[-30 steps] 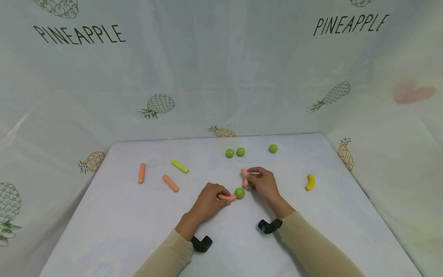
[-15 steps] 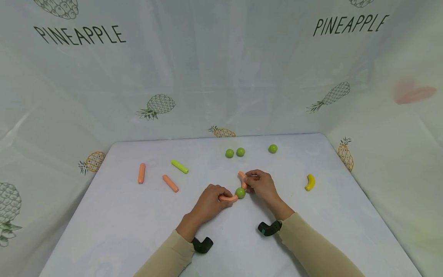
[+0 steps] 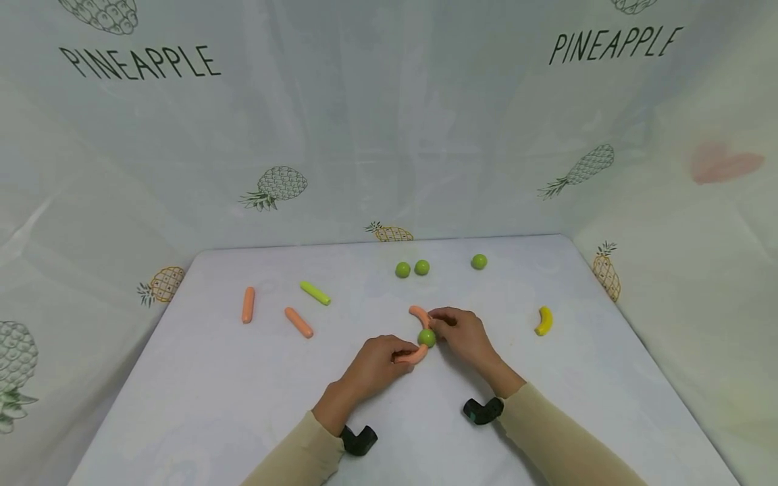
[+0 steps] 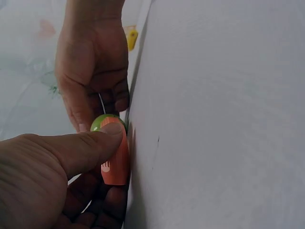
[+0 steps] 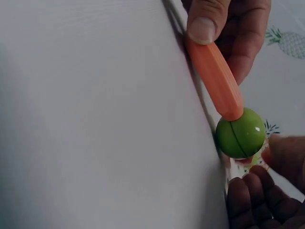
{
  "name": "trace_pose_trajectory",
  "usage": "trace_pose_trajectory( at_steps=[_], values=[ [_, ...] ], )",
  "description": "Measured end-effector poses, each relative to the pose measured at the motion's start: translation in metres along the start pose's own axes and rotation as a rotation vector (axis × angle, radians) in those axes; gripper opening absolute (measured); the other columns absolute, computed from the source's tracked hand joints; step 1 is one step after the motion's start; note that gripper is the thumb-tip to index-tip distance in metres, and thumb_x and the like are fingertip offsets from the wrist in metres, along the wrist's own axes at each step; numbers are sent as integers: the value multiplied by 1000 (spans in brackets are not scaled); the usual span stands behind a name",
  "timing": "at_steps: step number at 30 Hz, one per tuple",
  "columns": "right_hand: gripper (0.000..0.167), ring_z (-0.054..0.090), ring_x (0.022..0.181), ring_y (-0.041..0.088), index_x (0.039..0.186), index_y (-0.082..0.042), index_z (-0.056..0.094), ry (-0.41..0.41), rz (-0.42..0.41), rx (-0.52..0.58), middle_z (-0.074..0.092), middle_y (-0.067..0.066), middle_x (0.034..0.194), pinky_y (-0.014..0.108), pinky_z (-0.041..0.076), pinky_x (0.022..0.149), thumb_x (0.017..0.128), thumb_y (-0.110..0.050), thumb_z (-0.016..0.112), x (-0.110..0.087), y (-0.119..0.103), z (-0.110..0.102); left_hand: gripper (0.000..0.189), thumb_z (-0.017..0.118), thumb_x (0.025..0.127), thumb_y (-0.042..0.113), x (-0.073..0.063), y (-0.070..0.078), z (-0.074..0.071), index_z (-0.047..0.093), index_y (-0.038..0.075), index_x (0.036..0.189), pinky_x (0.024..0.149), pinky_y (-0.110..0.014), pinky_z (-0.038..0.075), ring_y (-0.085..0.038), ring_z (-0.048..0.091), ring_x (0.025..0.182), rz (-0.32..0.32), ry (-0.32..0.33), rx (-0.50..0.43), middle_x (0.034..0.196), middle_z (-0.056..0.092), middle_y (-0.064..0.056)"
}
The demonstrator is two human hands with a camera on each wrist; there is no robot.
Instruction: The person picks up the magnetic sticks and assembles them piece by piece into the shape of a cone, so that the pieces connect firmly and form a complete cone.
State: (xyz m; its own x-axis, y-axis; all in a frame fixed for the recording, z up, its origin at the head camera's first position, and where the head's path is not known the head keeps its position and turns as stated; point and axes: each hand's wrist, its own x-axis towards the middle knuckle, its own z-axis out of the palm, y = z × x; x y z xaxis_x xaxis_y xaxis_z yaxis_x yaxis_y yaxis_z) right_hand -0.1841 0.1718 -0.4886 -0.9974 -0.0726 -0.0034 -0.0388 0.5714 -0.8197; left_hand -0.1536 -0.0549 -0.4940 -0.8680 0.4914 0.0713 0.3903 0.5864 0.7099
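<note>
My left hand (image 3: 379,364) pinches a curved orange rod (image 3: 416,355) between thumb and fingers. The rod's free end meets a green ball (image 3: 427,337); in the right wrist view the rod (image 5: 217,78) touches the ball (image 5: 240,133). A second curved orange rod (image 3: 419,314) extends from the ball's far side. My right hand (image 3: 464,334) is beside this rod and the ball. Its thumb is near the ball in the right wrist view, with a gap between thumb and fingers and nothing visibly held. The far rod is mostly hidden in both wrist views.
Two straight orange rods (image 3: 248,305) and a straight lime-green rod (image 3: 315,293) lie on the left of the white table (image 3: 213,405). Three green balls (image 3: 479,261) sit along the back. A curved yellow rod (image 3: 543,320) lies right. A pineapple-print sheet (image 3: 389,135) surrounds the table.
My left hand has moved right and toward me with its rod and the ball. The far rod has swung left and now meets the ball; my right fingers have come away from its middle.
</note>
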Motion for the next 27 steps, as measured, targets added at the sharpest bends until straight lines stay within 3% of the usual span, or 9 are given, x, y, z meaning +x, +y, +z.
trace_pose_trajectory(
  at_steps=[5,10,17,22,27],
  values=[
    [28,66,95,15,122,-15,79,-41,-113,-38,73,2,115,32,54,82,96,-26,79,-11,6,-3,28,80,95,16,1,1,2,80,19,122,80,-23,52,-3,61,92,15,3,8,109,76,8],
    [28,62,89,11,117,-14,80,-62,-203,-64,70,0,110,27,53,80,91,-23,84,-14,9,-1,27,79,97,26,0,0,2,80,20,123,83,-25,55,-4,66,97,-9,13,-26,113,77,6],
    [27,60,88,8,118,-16,79,-73,-245,-88,68,-3,109,26,52,79,92,-22,84,-18,11,-3,21,72,102,27,0,-8,-6,80,18,118,81,-27,55,-7,66,94,-81,113,-90,111,76,5],
    [28,60,89,9,119,-15,79,-80,-263,-59,68,-2,110,26,52,78,92,-21,83,-19,12,-5,17,70,103,24,13,-18,-18,80,20,117,82,-30,56,-9,66,94,-151,194,-39,110,75,4],
    [27,59,89,9,119,-15,78,-90,-262,-67,68,-2,110,26,52,79,93,-19,82,-19,13,-5,17,69,103,24,39,-31,-34,79,20,116,86,-36,57,-12,67,97,-235,273,-25,108,74,4]
  ],
)
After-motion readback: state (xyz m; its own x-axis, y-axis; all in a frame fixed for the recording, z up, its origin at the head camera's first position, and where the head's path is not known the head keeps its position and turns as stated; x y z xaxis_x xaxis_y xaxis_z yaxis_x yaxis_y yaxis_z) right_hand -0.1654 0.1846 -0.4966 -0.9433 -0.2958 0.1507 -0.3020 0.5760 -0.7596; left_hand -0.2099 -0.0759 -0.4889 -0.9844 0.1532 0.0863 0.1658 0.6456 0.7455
